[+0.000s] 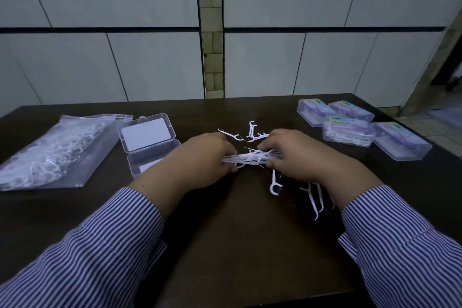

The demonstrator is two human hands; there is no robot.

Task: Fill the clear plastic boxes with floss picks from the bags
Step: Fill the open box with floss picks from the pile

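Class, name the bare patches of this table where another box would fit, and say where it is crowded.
Bare: the far middle strip between the open box and the closed boxes; the near edge between the sleeves. Crowded: around both hands, where loose picks lie; the bag fills the left.

Left hand (200,157), right hand (297,155), fingers curled

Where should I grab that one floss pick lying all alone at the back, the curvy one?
Pinch the loose floss pick by its thin handle, coming straight down from above. It lies flat on the table, apart from the others, so fingers fit either side of the handle; the forked head is wider and awkward.
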